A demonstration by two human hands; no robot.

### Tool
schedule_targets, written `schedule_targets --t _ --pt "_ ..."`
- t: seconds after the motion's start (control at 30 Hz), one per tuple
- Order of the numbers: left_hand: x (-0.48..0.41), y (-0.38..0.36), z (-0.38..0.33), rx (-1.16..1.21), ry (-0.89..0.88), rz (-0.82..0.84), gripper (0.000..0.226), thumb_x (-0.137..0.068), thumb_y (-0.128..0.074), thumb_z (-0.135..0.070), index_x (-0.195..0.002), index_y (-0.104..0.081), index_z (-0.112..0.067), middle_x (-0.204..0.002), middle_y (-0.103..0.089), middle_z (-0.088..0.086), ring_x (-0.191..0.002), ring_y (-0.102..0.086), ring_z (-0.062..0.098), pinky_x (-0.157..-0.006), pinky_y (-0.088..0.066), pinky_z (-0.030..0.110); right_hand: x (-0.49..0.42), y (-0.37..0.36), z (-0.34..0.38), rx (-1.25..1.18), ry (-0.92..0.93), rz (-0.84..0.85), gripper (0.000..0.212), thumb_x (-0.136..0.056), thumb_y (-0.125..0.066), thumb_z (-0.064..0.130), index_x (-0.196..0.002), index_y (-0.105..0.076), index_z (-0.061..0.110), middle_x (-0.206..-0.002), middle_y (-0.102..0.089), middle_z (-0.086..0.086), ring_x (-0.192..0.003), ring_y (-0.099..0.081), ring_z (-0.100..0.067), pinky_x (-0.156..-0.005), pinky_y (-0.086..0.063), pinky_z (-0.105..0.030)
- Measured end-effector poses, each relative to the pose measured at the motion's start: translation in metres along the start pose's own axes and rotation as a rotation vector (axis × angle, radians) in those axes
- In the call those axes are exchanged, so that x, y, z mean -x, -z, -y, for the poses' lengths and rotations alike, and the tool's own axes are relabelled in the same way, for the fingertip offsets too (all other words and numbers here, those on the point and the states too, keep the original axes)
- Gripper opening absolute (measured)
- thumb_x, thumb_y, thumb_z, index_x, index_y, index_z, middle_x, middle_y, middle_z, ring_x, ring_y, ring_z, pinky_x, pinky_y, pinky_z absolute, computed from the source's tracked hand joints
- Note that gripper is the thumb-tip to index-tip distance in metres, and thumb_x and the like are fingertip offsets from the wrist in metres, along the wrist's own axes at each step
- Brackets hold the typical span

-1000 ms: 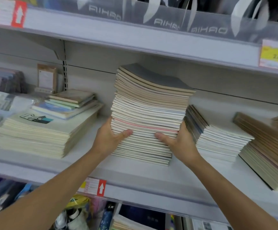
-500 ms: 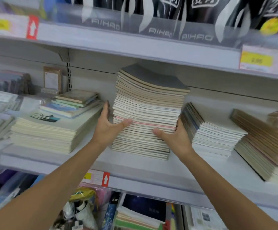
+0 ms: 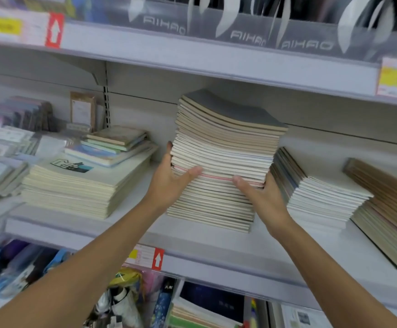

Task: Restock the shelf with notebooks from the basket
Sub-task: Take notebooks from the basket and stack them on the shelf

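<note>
A tall stack of notebooks (image 3: 226, 143) with a grey cover on top stands in the middle of the white shelf (image 3: 192, 247). Its upper half overhangs the lower half a little. My left hand (image 3: 169, 183) holds the stack's left front corner, thumb across the front at a pink-edged notebook, fingers up along the left side. My right hand (image 3: 261, 197) grips the right front corner, thumb on the front edges and fingers hidden round the right side. No basket is in view.
A wide low pile of cream notebooks (image 3: 79, 190) lies left of the stack, with small books (image 3: 114, 145) on it. A white pile (image 3: 323, 200) and a leaning brown pile (image 3: 387, 209) stand right. The upper shelf (image 3: 216, 60) hangs above.
Both hands have slid a little higher on the stack, up to the pink-edged notebook. The left fingers now reach up along the stack's left side. The stack stays on the shelf.
</note>
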State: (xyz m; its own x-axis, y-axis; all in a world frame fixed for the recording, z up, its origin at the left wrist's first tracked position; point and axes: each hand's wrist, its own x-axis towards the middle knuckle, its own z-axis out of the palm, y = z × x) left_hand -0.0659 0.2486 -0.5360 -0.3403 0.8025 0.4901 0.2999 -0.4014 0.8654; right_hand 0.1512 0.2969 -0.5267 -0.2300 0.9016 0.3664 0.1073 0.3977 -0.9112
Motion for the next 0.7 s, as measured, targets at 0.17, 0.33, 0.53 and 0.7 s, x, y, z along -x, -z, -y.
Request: schedule_targets --t 0.17,0.33,0.53,0.7 --pt "-0.003 -0.003 -0.006 0.061 -0.091 -0.045 0.05 -0.09 -0.065 -0.033 -0.136 -0.051 -0.021 -0.12 -0.066 -0.016 -0.111 -0.06 -0.002 -0.091 -0.05 0.014 -0.004 0.0 0.005 0.094 0.065 -0.136 0.058 -0.074 -0.061 0.066 -0.12 -0.056 0.031 -0.103 -0.066 0.022 -0.099 -0.06 0.006 -0.08 -0.048 -0.013" --pt "-0.008 0.003 -0.006 0.026 -0.117 -0.052 0.029 -0.086 -0.071 -0.022 -0.111 -0.063 -0.034 -0.1 -0.071 -0.025 -0.096 -0.067 -0.002 -0.077 -0.051 0.011 -0.007 0.004 0.002 0.174 0.054 -0.169 0.081 -0.066 -0.05 0.081 -0.09 -0.056 0.004 -0.073 -0.053 -0.005 -0.068 -0.05 -0.017 -0.069 -0.046 -0.04" --pt "-0.008 -0.001 -0.004 -0.01 -0.127 -0.061 0.039 -0.082 -0.074 -0.027 -0.119 -0.062 -0.025 -0.094 -0.069 -0.03 -0.093 -0.064 -0.01 -0.074 -0.049 0.005 -0.003 -0.012 -0.003 0.164 0.116 -0.237 0.071 -0.085 -0.042 0.068 -0.131 -0.05 0.014 -0.116 -0.062 0.005 -0.1 -0.055 -0.002 -0.091 -0.044 -0.016" --pt "-0.006 -0.002 -0.002 -0.075 -0.066 -0.06 0.072 -0.077 -0.07 -0.049 -0.138 -0.047 -0.018 -0.112 -0.064 -0.023 -0.103 -0.058 -0.012 -0.09 -0.049 0.013 -0.002 -0.006 0.0 0.13 0.153 -0.031 0.074 -0.089 -0.046 0.057 -0.151 -0.023 0.024 -0.139 -0.043 0.025 -0.119 -0.039 0.021 -0.1 -0.028 0.0"
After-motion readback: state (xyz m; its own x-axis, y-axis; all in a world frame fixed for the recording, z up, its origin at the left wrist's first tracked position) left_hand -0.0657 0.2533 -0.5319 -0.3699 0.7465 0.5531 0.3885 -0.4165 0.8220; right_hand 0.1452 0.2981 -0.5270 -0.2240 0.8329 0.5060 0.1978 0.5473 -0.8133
